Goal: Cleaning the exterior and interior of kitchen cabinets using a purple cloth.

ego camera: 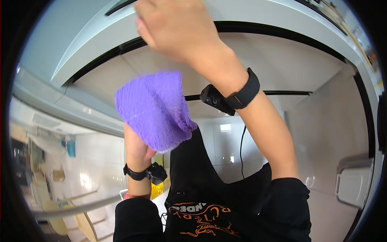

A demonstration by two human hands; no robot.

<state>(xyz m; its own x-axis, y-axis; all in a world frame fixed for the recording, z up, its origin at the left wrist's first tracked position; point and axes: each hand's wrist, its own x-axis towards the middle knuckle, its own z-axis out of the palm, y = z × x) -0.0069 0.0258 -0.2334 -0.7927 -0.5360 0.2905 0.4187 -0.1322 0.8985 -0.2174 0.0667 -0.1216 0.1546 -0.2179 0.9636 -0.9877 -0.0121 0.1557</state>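
Note:
A fluffy purple cloth is draped over my left hand, which grips it from below; most of the fingers are hidden behind the fabric. At the top of the view my right hand is bent at the wrist over a pale panel with black trim, near a dark slot. Its fingers are blurred and partly cut off by the picture's edge, so whether they touch the panel cannot be told. Each wrist wears a black strap with a small black device.
Pale panels with black edging curve around in front and to the right. A black cable runs down over the tiled floor. At the lower right is a white plastic box-like part; a small cardboard box lies far left.

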